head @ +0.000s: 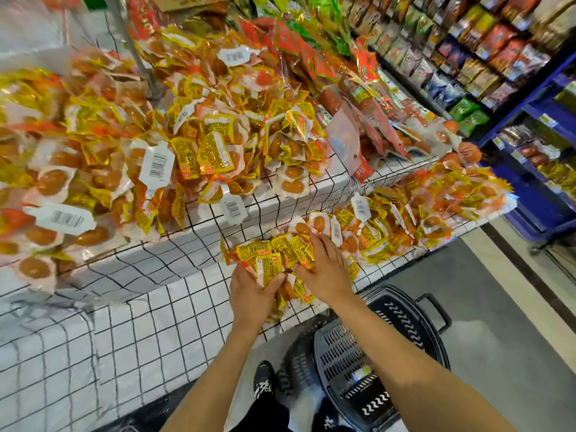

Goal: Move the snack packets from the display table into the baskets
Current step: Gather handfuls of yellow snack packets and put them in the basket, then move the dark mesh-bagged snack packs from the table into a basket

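1. Head view, looking down over a stepped display table [187,307] under white cloth with a black grid; carries on both levels heaps of small yellow-and-orange foil snack packets [271,254].
2. Left hand [254,288]: cups a bundle of these packets from below at the lower level's front edge, fingers curled round it, probably so that nothing slides off the edge.
3. Right hand [324,269]: lies over the same bundle from above, fingertips bent down into the heap, thumb turned toward the left hand; seems to squeeze the handful together for one lift.
4. Under the right forearm, on the grey floor: a black slotted plastic basket [405,310], just beside the table, likely set there to keep the carry short. Holds something pale at the bottom; cannot tell what.
5. Judged as the gathering step: bundle not yet lifted, most packets left on the table.
6. Risk: slippery foil and a loose handful, so may spill beside the basket.
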